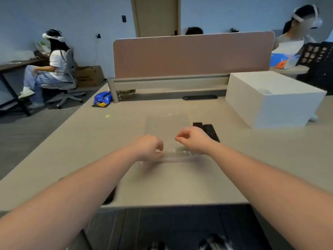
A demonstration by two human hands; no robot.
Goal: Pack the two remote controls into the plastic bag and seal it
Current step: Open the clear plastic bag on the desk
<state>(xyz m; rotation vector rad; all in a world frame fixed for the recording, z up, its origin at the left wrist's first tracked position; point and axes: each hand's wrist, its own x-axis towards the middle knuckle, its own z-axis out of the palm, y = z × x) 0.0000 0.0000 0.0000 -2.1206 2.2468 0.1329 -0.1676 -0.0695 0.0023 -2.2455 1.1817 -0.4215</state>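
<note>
**A:** Right, here's where I am. The bag lies flat on the desk, its near edge lifted between my hands. My left hand has fingers curled tight, pinching that near edge at its left end. My right hand sits at the right end with thumb and forefinger drawn narrow; whether they actually hold film I cannot tell, it's too clear and blurred there.

**B:** And the remotes?

**A:** Both outside the bag, side by side on the desk just right of it, partly hidden behind my right wrist. So nothing is packed yet; I judge I'm at opening the mouth.

**B:** What worries you?

**A:** Mostly the film. The two layers may cling, so I could pinch both together and the mouth never opens. If I tug harder, the whole bag may slide toward me instead, since nothing weighs it down.

**B:** Anything with the remotes?

**A:** My right forearm is near them. A careless sweep could knock them away toward the white box. And later, if one goes in crooked, its end may stick out through the mouth and the seal won't close fully.
</note>
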